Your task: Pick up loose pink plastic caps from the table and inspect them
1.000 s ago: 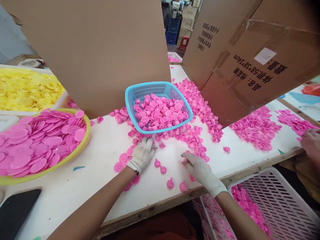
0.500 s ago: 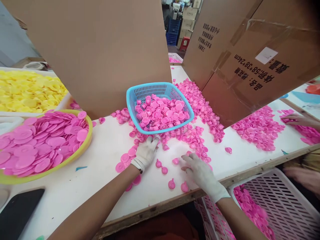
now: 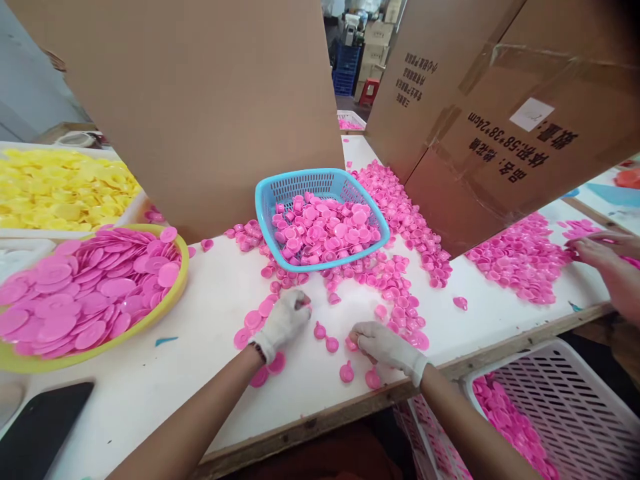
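Observation:
My left hand [image 3: 285, 323], in a white glove, is closed with a small pink plastic piece [image 3: 307, 304] at its fingertips. It hovers beside several flat pink discs [image 3: 254, 320] on the white table. My gloved right hand [image 3: 387, 345] has its thumb and fingers closed around another pink plastic piece [image 3: 351, 343], mostly covered by the fingers. Between the hands lie several loose round pink pieces with small tabs [image 3: 331, 345]. Beyond them, a blue basket [image 3: 323, 267] holds many small pink cup-shaped pieces [image 3: 330, 227].
A yellow basin [image 3: 173, 293] of pink discs stands left, near a tray of yellow pieces [image 3: 65, 193] and a black phone [image 3: 47, 423]. Cardboard boxes [image 3: 210, 113] rise behind. Pink heaps [image 3: 520, 257] and another person's hands [image 3: 607, 257] are right. A white crate [image 3: 570, 393] sits below.
My left hand has drawn back from the basket's front edge with a pink piece at its fingertips. My right hand has moved slightly left and closed on a loose pink piece.

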`<act>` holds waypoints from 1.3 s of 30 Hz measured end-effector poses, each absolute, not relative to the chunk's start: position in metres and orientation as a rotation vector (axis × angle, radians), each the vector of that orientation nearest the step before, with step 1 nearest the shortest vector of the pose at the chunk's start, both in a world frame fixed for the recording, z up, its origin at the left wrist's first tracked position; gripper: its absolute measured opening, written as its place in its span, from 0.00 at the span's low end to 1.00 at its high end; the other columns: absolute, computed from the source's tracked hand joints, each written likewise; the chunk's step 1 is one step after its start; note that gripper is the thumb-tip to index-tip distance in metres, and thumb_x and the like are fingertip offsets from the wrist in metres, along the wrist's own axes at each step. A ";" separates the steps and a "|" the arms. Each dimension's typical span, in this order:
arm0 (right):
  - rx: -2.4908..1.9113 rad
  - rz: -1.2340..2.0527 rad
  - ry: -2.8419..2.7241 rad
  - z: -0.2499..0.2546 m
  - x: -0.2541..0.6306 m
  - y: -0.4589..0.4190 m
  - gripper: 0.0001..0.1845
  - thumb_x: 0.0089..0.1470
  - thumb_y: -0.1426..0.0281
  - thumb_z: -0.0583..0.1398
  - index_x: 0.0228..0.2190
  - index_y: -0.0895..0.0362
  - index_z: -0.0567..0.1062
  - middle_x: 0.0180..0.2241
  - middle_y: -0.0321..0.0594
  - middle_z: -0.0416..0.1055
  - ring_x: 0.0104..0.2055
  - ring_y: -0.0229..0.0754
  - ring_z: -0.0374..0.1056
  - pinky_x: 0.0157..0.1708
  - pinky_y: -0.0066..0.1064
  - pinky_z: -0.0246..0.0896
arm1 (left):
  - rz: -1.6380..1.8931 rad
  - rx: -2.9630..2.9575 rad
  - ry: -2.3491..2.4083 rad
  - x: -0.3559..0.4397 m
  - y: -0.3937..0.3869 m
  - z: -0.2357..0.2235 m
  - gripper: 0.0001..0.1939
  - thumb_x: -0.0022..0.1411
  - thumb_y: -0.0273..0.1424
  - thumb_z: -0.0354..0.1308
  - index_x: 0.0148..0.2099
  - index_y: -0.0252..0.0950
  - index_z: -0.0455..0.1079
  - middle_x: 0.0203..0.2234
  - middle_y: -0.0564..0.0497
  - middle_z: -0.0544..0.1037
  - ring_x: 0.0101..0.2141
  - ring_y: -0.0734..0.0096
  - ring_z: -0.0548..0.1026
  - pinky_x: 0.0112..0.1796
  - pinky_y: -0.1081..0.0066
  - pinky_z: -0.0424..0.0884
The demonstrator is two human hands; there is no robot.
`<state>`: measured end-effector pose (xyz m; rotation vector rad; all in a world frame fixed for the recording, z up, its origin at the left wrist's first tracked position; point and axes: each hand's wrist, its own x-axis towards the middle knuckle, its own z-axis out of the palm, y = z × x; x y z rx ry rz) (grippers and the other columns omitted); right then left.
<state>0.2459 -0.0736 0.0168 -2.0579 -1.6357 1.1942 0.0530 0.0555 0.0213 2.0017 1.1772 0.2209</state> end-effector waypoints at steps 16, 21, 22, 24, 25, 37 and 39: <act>-2.063 0.724 -1.564 0.003 0.232 -0.006 0.03 0.53 0.70 0.54 0.30 0.57 0.67 0.29 0.38 0.68 0.31 0.39 0.63 0.32 0.29 0.52 | 0.420 2.176 1.039 0.041 0.009 0.014 0.11 0.57 0.21 0.49 0.40 0.36 0.68 0.37 0.49 0.69 0.37 0.69 0.70 0.40 0.69 0.68; -1.932 0.830 -1.629 -0.001 0.240 -0.036 0.09 0.52 0.76 0.51 0.36 0.54 0.65 0.30 0.34 0.70 0.31 0.37 0.65 0.32 0.26 0.57 | 0.120 2.611 1.234 0.055 0.064 0.017 0.18 0.63 0.22 0.43 0.51 0.34 0.66 0.44 0.41 0.71 0.39 0.62 0.73 0.35 0.66 0.70; -1.925 0.846 -1.639 -0.001 0.243 -0.042 0.10 0.51 0.77 0.50 0.36 0.54 0.65 0.30 0.33 0.70 0.32 0.36 0.66 0.33 0.26 0.58 | 0.040 2.664 1.242 0.059 0.074 0.017 0.20 0.63 0.21 0.42 0.53 0.34 0.65 0.44 0.40 0.71 0.38 0.61 0.74 0.34 0.65 0.70; -1.924 0.864 -1.659 -0.003 0.247 -0.052 0.14 0.47 0.80 0.50 0.36 0.53 0.65 0.30 0.32 0.71 0.32 0.36 0.67 0.34 0.25 0.59 | -0.017 2.712 1.218 0.067 0.087 0.015 0.22 0.62 0.19 0.41 0.55 0.35 0.64 0.45 0.39 0.72 0.39 0.58 0.75 0.35 0.63 0.70; -1.930 0.864 -1.666 -0.003 0.249 -0.055 0.16 0.46 0.81 0.50 0.37 0.53 0.65 0.30 0.32 0.71 0.32 0.36 0.68 0.34 0.25 0.59 | -0.013 2.717 1.202 0.070 0.091 0.015 0.23 0.61 0.18 0.41 0.55 0.35 0.64 0.45 0.38 0.72 0.40 0.57 0.75 0.36 0.62 0.69; -2.068 0.543 -1.654 0.004 0.226 0.011 0.21 0.49 0.74 0.53 0.47 0.57 0.67 0.37 0.46 0.71 0.39 0.46 0.66 0.37 0.32 0.55 | -0.033 2.637 1.230 0.080 0.084 0.015 0.16 0.62 0.22 0.42 0.49 0.33 0.65 0.33 0.42 0.76 0.35 0.59 0.76 0.33 0.65 0.69; -2.065 0.544 -1.645 0.002 0.224 0.014 0.19 0.48 0.74 0.54 0.44 0.58 0.68 0.34 0.46 0.71 0.37 0.46 0.66 0.35 0.32 0.54 | 0.006 2.596 1.228 0.079 0.082 0.015 0.14 0.62 0.22 0.43 0.48 0.33 0.64 0.34 0.43 0.76 0.35 0.61 0.76 0.34 0.66 0.69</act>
